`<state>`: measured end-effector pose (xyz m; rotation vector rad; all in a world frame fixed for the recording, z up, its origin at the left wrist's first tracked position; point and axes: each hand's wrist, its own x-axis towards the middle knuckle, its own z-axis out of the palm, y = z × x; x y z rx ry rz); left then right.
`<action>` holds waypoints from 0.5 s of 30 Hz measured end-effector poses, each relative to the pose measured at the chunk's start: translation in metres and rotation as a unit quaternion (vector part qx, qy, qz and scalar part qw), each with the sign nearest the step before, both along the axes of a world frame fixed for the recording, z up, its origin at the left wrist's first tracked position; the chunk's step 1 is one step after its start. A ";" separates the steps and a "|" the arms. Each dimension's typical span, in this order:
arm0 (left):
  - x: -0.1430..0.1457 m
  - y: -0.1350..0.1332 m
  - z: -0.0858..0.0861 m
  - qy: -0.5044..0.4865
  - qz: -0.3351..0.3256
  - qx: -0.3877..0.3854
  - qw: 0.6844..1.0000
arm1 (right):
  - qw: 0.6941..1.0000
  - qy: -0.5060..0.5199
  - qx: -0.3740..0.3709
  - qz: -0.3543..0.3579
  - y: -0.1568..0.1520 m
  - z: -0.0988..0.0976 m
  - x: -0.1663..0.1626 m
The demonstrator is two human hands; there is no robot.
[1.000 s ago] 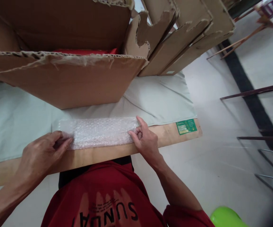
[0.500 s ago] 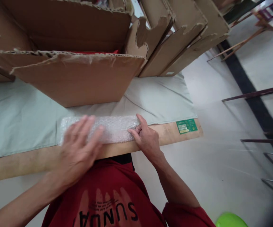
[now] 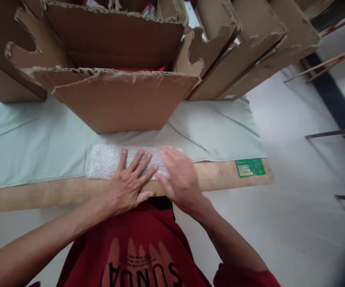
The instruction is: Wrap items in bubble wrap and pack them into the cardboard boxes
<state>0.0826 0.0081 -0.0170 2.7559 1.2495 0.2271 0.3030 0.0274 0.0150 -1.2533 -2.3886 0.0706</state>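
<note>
A long, flat bubble wrap packet [image 3: 102, 161] lies along the front of the table. My left hand [image 3: 127, 187] rests flat on its middle with the fingers spread. Over the right end is my right hand [image 3: 181, 179], smeared by motion; its thumb stands apart from the fingers and it appears open. What the bubble wrap contains, if anything, cannot be made out. Just behind the packet stands an open cardboard box [image 3: 124, 103] with ragged cut edges and something red inside.
More cut-open cardboard boxes [image 3: 250, 63] stand in a row at the back right, and another box [image 3: 8, 79] is at the left. A pale green cloth [image 3: 35, 139] covers the table, whose bare wooden edge [image 3: 55, 193] carries a green label [image 3: 250, 167]. Pale floor lies to the right.
My left hand has slid right along the bubble wrap and now lies flat with spread fingers. My right hand has let go of the right end and moved over the top of it.
</note>
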 end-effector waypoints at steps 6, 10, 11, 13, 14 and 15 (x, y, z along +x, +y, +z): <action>-0.006 -0.001 0.000 -0.010 0.000 -0.004 1.000 | 0.989 -0.084 -0.101 0.069 0.004 -0.032 -0.021; -0.028 -0.012 -0.001 -0.021 0.061 -0.013 0.998 | 0.984 -0.117 -0.119 0.059 0.003 -0.034 -0.016; -0.035 -0.016 -0.002 -0.020 0.082 -0.010 0.996 | 0.983 -0.121 -0.126 0.058 0.002 -0.032 -0.017; -0.048 -0.022 -0.003 -0.020 0.110 0.002 0.994 | 0.981 -0.128 -0.135 0.052 0.002 -0.030 -0.019; -0.053 -0.025 -0.004 -0.022 0.121 0.008 0.992 | 0.981 -0.131 -0.137 0.050 0.002 -0.030 -0.020; -0.058 -0.027 -0.005 -0.024 0.131 0.014 0.991 | 0.980 -0.134 -0.136 0.048 0.002 -0.030 -0.021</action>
